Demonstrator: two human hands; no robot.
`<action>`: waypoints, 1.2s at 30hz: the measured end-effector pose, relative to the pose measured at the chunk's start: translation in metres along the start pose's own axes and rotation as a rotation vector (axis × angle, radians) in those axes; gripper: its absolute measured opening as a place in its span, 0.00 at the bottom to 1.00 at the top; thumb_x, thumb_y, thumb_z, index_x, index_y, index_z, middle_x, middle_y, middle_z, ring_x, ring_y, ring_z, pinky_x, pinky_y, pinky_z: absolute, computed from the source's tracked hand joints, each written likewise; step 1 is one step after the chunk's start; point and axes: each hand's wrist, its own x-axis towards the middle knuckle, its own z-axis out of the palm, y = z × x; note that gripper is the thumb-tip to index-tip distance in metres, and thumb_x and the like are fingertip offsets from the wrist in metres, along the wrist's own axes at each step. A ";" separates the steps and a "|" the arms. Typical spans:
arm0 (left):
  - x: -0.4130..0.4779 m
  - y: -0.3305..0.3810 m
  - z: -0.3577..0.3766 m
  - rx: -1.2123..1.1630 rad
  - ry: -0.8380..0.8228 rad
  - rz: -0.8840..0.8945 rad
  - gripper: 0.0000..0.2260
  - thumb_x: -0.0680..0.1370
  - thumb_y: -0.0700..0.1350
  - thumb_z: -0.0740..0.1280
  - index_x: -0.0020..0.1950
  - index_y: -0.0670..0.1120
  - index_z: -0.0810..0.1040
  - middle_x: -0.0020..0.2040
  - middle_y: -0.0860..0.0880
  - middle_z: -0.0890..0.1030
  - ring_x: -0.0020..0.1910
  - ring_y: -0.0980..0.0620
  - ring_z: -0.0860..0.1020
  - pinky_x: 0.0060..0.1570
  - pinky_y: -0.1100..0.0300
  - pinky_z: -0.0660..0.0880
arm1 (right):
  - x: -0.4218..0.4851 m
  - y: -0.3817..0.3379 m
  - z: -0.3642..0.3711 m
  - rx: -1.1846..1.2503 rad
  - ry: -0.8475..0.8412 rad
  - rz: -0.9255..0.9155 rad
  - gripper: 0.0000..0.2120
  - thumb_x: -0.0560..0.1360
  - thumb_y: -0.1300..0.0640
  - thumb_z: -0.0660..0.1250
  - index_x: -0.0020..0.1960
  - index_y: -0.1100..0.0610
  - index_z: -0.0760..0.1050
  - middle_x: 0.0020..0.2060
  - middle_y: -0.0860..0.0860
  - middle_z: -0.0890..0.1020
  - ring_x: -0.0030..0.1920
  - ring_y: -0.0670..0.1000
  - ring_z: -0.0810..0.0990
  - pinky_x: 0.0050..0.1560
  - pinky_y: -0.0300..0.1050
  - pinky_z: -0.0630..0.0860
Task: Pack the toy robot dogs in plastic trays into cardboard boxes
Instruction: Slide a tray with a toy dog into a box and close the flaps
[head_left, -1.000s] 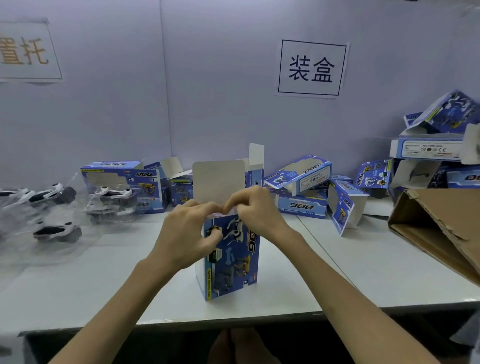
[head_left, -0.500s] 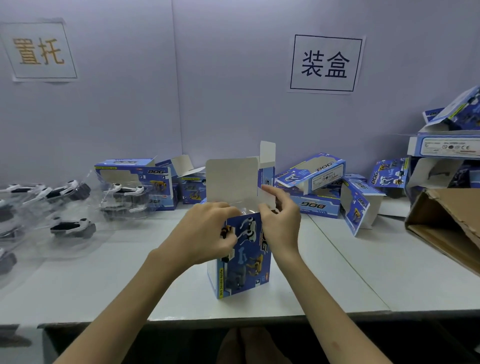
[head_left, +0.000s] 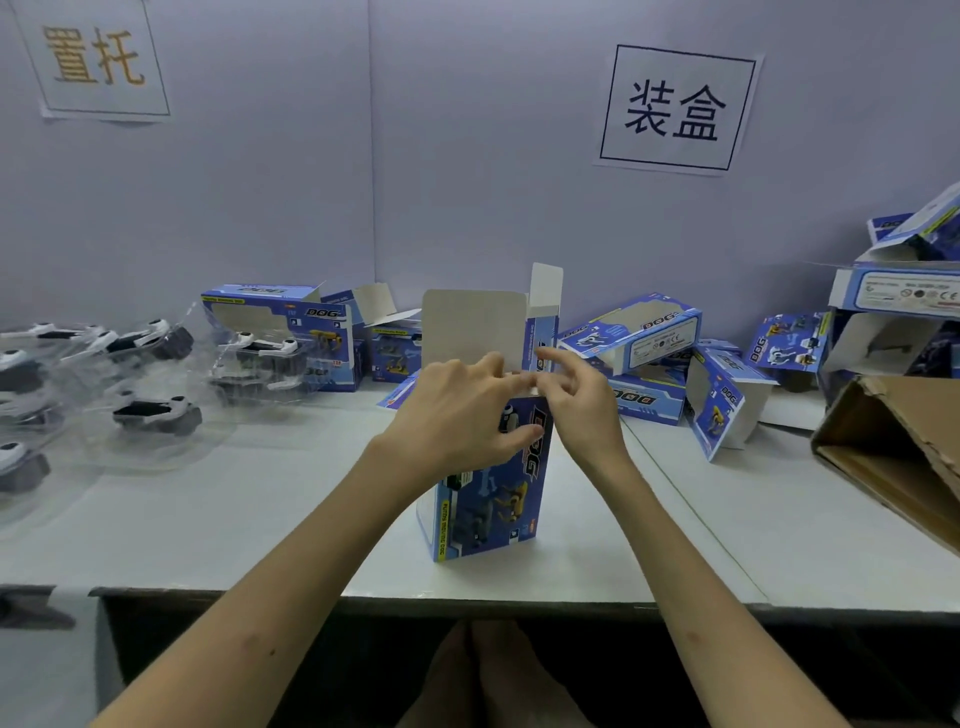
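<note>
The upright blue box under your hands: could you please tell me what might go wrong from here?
1. The upright blue box stands on its narrow end not far from the table edge; pressure from the left hand and right hand at its top might tip it.
2. The lid flap and side flap stand open; folding them in the wrong order could crease them.
3. Its contents are hidden; anything sitting high might block the lid.

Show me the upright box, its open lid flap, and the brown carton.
upright box (head_left: 493, 509), head view, blue printed front.
lid flap (head_left: 470, 327), head view, plain inner face.
brown carton (head_left: 914, 415), head view, upper cardboard panel.
</note>
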 end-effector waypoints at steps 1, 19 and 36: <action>0.001 0.001 0.000 0.019 -0.008 0.001 0.26 0.78 0.68 0.55 0.73 0.60 0.70 0.59 0.53 0.77 0.44 0.49 0.79 0.39 0.59 0.65 | 0.003 0.001 -0.002 0.042 -0.030 0.040 0.11 0.81 0.60 0.63 0.60 0.48 0.76 0.39 0.34 0.83 0.45 0.34 0.82 0.53 0.42 0.80; 0.003 -0.016 -0.010 -0.088 -0.214 -0.042 0.16 0.79 0.56 0.68 0.67 0.66 0.75 0.82 0.51 0.51 0.56 0.40 0.80 0.51 0.52 0.77 | 0.105 -0.085 0.013 -0.490 -0.374 -0.292 0.12 0.81 0.50 0.63 0.61 0.48 0.81 0.58 0.47 0.83 0.56 0.47 0.78 0.59 0.45 0.74; 0.003 -0.016 -0.014 -0.171 -0.220 -0.050 0.12 0.77 0.55 0.69 0.61 0.62 0.81 0.66 0.52 0.74 0.52 0.43 0.78 0.47 0.52 0.74 | 0.077 -0.032 0.021 -0.816 -0.281 -0.767 0.23 0.86 0.55 0.52 0.80 0.50 0.57 0.74 0.50 0.71 0.72 0.55 0.71 0.65 0.53 0.70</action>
